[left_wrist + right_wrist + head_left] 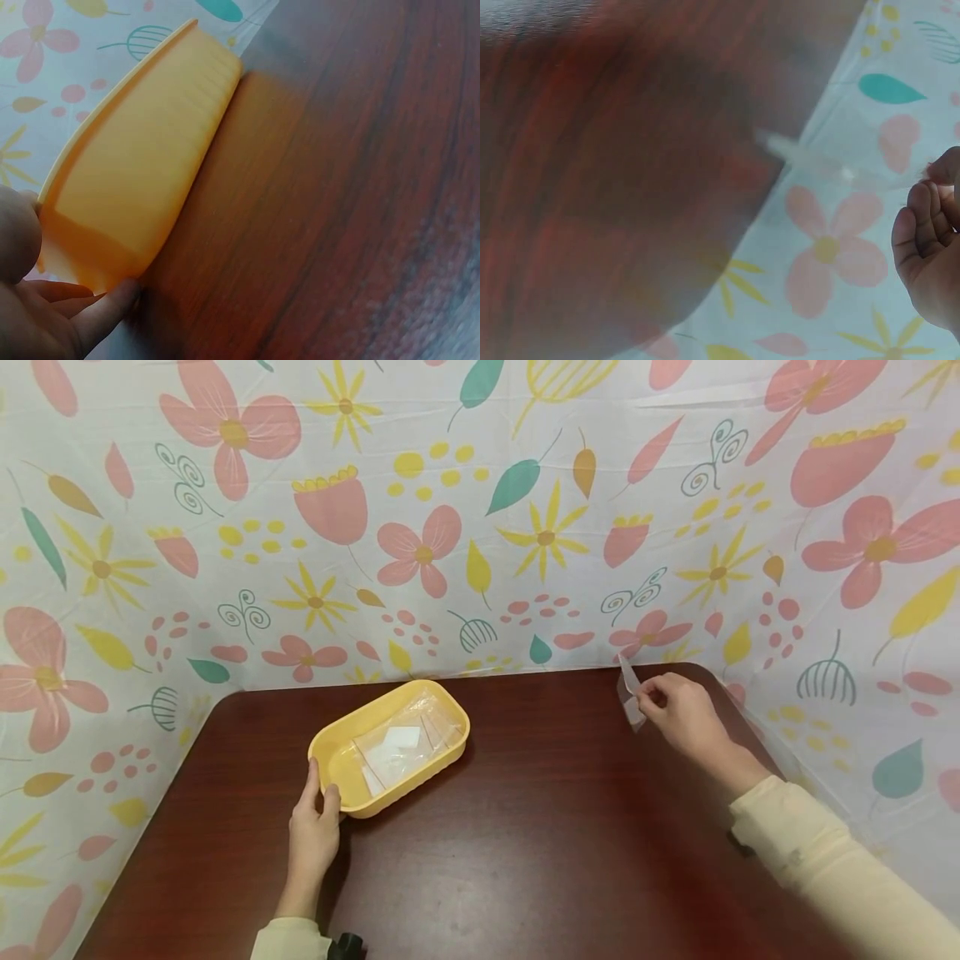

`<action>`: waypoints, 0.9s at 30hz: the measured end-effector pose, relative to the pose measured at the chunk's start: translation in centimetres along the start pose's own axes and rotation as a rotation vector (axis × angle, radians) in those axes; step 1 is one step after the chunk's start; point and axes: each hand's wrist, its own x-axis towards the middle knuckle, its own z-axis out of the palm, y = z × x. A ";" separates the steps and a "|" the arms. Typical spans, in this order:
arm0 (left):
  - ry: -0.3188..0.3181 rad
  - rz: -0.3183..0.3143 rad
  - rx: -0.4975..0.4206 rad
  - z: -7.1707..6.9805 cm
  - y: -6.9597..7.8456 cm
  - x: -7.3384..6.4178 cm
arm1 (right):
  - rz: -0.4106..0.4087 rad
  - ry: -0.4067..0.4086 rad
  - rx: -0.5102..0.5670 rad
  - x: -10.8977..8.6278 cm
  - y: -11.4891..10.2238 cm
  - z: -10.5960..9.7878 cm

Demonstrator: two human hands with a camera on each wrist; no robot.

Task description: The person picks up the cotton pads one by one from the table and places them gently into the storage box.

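Note:
My left hand (313, 839) grips the near left end of a yellow oblong plastic tray (341, 777). Thumb and fingers hold the tray (142, 150) at its end wall in the left wrist view, where its long side and underside face the camera. Inside the tray lie several clear plastic bags (442, 735) with a white label on top. At the far right corner of the table, my right hand (684, 714) pinches a small clear plastic bag (630, 693) by its edge. That bag (832, 171) hangs blurred from the fingertips in the right wrist view.
The dark red-brown wooden table (510, 852) has rounded far corners. A white cloth (517, 577) printed with flowers and leaves hangs close behind it and along both sides.

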 end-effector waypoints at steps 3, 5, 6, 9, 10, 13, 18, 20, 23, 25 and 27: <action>-0.002 -0.007 0.003 0.0 0.0 -0.1 | -0.010 -0.005 -0.002 0.5 -0.9 -0.5; -0.005 -0.012 0.001 0.0 0.1 -0.1 | -0.010 -0.013 -0.002 0.8 -1.5 -0.8; -0.006 -0.014 0.003 0.0 0.1 -0.1 | -0.010 -0.015 -0.004 1.0 -1.8 -1.0; -0.008 -0.012 0.000 -0.1 0.1 -0.1 | -0.014 -0.017 -0.012 1.4 -2.5 -1.5; -0.009 -0.010 -0.001 -0.1 0.1 -0.1 | -0.019 -0.018 -0.013 1.6 -2.8 -1.7; -0.008 -0.006 -0.003 -0.1 0.1 -0.1 | -0.031 -0.016 -0.014 2.0 -3.5 -2.4; -0.003 -0.001 -0.008 0.0 0.0 0.0 | -0.057 -0.001 -0.006 2.7 -4.5 -3.3; -0.002 0.001 -0.010 0.0 0.0 0.0 | -0.063 0.003 -0.004 2.9 -4.7 -3.6; 0.001 0.003 -0.006 0.0 0.0 0.0 | -0.069 0.009 0.008 3.2 -4.9 -3.9; 0.001 0.002 -0.001 0.0 0.0 0.0 | -0.085 0.021 0.013 3.3 -5.0 -4.0; 0.000 0.001 0.002 0.0 0.0 0.0 | -0.109 0.036 0.017 3.5 -5.0 -4.1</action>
